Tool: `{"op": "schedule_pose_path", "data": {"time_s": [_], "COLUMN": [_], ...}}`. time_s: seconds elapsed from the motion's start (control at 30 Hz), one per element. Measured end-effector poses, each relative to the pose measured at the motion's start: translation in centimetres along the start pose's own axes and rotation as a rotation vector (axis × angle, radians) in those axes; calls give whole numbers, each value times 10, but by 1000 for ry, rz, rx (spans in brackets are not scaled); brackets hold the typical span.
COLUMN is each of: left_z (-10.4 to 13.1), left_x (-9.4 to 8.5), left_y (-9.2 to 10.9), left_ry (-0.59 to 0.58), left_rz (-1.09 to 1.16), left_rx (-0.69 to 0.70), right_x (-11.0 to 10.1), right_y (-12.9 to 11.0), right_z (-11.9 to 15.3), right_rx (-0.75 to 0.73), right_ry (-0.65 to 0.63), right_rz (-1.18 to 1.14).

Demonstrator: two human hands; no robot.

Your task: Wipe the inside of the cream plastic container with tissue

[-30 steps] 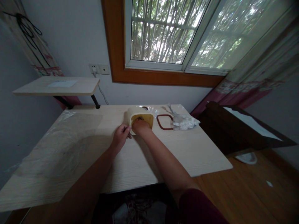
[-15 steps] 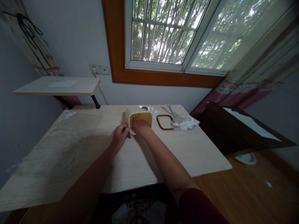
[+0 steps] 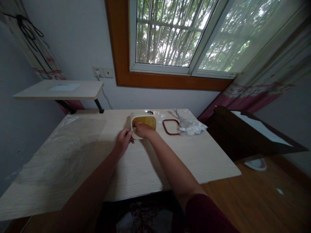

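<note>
A cream box with a yellowish inside lies near the back middle of the table, its opening facing me. My left hand pinches the box's lower left edge between thumb and fingers. My right hand reaches into the opening at the left side, its fingers closed; what they hold, if anything, is too small and dark to make out. To the right of the box lies a brown-red rounded frame, touching a clear plastic bag of whitish contents.
A raised shelf with a paper on it stands at the back left of the table. Clear plastic sheeting covers the table's left part. Beyond the right edge is a dark piece of furniture bearing white paper.
Both hands and the box have shifted slightly to the left. The fingers of my right hand are now nearer the box's left wall.
</note>
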State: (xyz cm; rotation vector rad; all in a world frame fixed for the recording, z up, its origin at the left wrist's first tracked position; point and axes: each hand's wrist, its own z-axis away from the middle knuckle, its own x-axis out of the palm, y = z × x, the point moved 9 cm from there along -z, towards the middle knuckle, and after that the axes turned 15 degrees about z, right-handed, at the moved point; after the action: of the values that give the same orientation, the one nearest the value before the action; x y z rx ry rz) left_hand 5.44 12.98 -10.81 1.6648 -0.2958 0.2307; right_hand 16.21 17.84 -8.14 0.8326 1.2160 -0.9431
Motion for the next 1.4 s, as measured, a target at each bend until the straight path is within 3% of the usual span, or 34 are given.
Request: {"op": "schedule_pose_path", "data": {"time_s": [0.43,1.0,1.17,1.4], "left_z": [0,2,4,4], "left_x": [2,-1,1,2], "left_y": [-6,-2,-1,4], "left_ry": [-38,23,32,40], "left_rz": [17,31,16,-32], "left_rx": [2,22,17,36], "right_x": [-4,-24,-16,-8], "right_y": [-1,-5,1,28], "right_z": [11,103,119,126], "right_rx": [-68,-141,-59,136], "right_ry": [46,239,221,152], "right_rz": [-57,-197,-120,8]}}
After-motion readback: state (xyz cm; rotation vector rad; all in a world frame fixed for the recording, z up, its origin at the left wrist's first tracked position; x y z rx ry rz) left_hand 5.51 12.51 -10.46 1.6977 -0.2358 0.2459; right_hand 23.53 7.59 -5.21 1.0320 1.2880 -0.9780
